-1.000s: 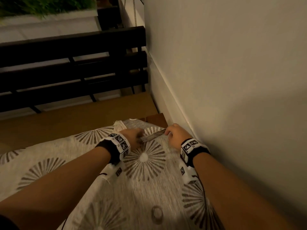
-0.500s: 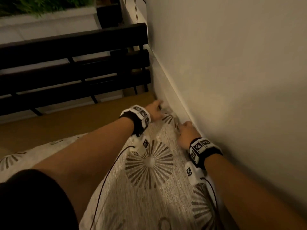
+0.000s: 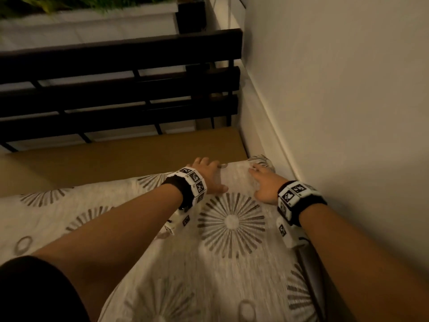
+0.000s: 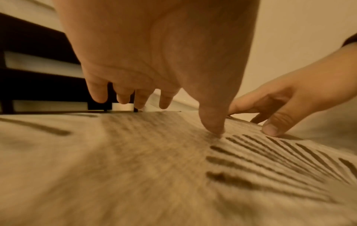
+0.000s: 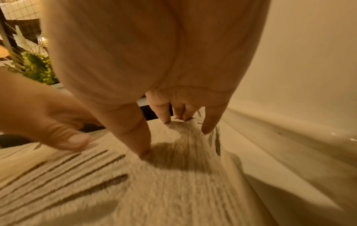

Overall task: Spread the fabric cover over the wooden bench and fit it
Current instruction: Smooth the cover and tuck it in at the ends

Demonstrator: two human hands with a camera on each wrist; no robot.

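Observation:
A cream fabric cover (image 3: 232,263) with grey sunburst prints lies spread over the bench, which is hidden beneath it. My left hand (image 3: 206,175) rests flat on the cover near its far edge. Its fingers (image 4: 100,94) are straight and reach that edge, and its thumb (image 4: 212,126) touches the cloth. My right hand (image 3: 264,184) presses on the cover (image 5: 173,191) beside the wall, with its thumb (image 5: 142,146) down and its fingertips (image 5: 166,117) at the far corner. The cover's corner (image 3: 262,160) bunches slightly there. Neither hand grips anything.
A white wall (image 3: 336,112) with a skirting board runs close along the right side. A dark slatted rail (image 3: 116,89) stands beyond a strip of brown floor (image 3: 116,159). A planter with green leaves (image 3: 69,3) sits at the top.
A second ago both hands pinched the cover's folded edge between them. They carried it away from me to the far end, let go, and now lie flat on it.

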